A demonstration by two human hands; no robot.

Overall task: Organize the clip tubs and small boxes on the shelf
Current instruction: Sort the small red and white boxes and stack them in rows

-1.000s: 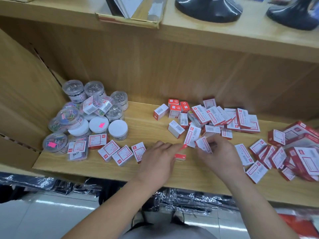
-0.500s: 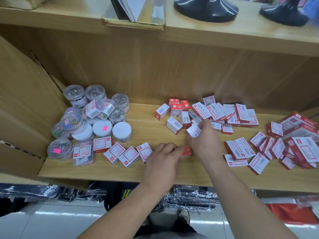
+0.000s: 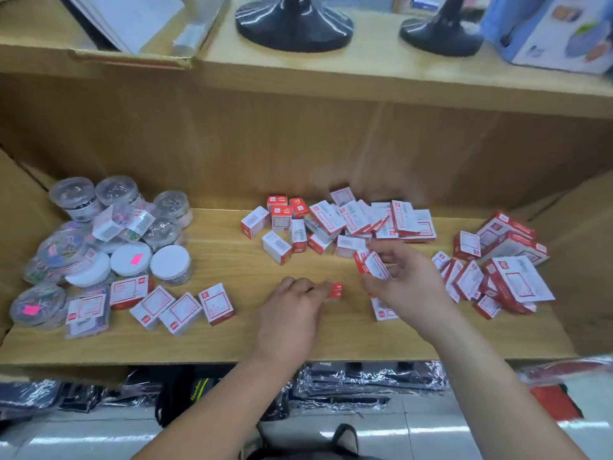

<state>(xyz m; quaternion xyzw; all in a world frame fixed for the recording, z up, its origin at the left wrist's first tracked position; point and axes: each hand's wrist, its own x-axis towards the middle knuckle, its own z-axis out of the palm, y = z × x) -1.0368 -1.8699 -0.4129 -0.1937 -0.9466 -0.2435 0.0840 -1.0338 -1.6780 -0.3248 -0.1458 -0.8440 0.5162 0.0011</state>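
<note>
Your right hand (image 3: 409,287) pinches a white-and-red box (image 3: 374,267), held clear of the shelf (image 3: 232,260). Your left hand (image 3: 292,310) grips a red box (image 3: 334,289) at its fingertips (down on the wood). Loose boxes (image 3: 351,220) lie just behind, and the clip tubs (image 3: 99,234) are far left.

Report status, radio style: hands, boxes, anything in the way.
Left hand pinches small red cardboard box on wooden shelf. Right hand holds red-and-white cardboard box. Loose box pile crowds behind.
</note>
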